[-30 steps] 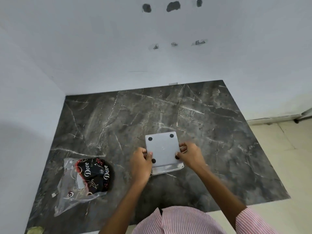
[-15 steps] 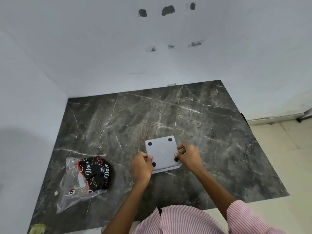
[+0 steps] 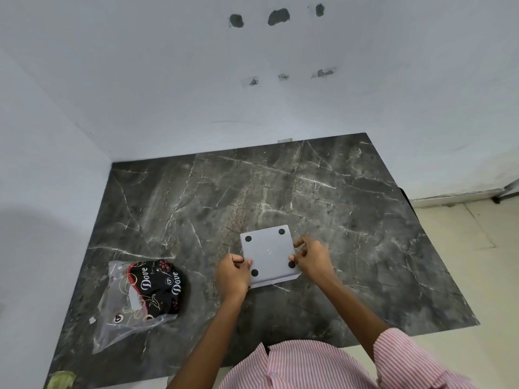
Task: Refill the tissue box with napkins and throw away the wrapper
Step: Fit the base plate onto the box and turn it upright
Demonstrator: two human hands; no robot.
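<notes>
The grey square tissue box [image 3: 269,255] lies upside down on the dark marble table [image 3: 351,234], its flat base with black rubber feet facing up. My left hand [image 3: 233,272] grips its left edge and my right hand [image 3: 310,258] grips its right edge. A clear plastic wrapper [image 3: 140,299] printed "Dove", black and red inside, lies on the table to the left, apart from both hands. No napkins show outside the box.
The table stands in a corner, with white walls at the back and left. Pale floor tiles [image 3: 463,248] lie past the right edge. A crumpled greenish scrap [image 3: 60,379] sits at the front left corner.
The base panel, which stood slightly raised off the box's front edge, now sits closed flat against the box. Both hands stay on its sides.
</notes>
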